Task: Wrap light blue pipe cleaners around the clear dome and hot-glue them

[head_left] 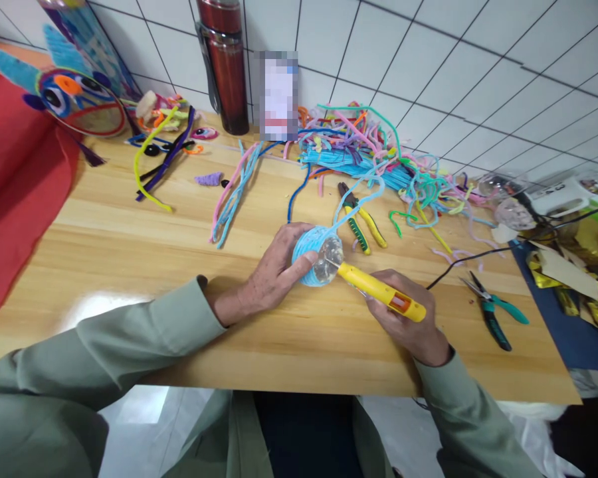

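Over a wooden surface [289,358], a yellow glue gun [379,287] is grasped by the fingers of the right hand [423,325] and aimed toward ten o'clock at a blue-wound clear piece [329,251] clasped by the left hand [279,265]; beyond that piece, pliers [357,229] are seen at two o'clock, a red flask [230,73] at eleven.

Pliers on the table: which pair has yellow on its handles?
The green-and-yellow pair, beyond and to the right of the blue-wound piece. The other pair, right of the right hand, is teal and dark.
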`<action>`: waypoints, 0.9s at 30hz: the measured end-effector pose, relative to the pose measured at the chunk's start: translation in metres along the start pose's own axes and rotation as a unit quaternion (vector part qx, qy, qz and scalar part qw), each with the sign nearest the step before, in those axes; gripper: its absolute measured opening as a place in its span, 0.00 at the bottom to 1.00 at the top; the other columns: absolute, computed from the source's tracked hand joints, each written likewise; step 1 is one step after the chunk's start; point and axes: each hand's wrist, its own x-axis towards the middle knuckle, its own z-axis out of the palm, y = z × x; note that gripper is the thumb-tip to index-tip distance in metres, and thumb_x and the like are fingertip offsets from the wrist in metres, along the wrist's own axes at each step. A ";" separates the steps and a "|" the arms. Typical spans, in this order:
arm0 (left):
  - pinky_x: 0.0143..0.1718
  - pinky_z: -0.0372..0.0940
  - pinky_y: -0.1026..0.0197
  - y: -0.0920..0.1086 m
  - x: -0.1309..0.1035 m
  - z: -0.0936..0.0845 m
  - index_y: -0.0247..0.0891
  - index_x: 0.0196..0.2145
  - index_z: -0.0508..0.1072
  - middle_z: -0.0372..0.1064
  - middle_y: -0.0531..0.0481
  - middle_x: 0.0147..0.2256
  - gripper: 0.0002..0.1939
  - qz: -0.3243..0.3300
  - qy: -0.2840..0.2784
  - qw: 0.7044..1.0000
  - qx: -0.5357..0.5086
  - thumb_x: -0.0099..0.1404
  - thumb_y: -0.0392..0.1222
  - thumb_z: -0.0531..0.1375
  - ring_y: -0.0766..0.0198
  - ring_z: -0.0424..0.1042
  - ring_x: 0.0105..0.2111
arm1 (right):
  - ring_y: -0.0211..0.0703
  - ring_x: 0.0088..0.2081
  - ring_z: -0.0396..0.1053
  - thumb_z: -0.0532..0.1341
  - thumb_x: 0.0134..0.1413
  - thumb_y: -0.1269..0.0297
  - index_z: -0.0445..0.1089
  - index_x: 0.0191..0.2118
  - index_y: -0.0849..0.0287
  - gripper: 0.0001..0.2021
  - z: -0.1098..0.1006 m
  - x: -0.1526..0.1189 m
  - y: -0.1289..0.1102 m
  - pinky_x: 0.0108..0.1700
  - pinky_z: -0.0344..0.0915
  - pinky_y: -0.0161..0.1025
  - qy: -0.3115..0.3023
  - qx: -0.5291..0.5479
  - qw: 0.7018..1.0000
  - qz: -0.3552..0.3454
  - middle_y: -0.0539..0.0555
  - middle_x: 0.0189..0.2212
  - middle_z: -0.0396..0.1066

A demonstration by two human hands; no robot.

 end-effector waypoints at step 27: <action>0.67 0.68 0.43 -0.001 0.001 0.001 0.43 0.64 0.69 0.72 0.42 0.59 0.20 0.009 0.001 1.000 -0.007 0.82 0.54 0.57 0.51 0.72 0.60 | 0.45 0.33 0.81 0.67 0.62 0.74 0.74 0.45 0.51 0.11 0.001 0.000 -0.001 0.35 0.77 0.40 0.003 0.002 1.000 0.011 0.50 0.35 0.81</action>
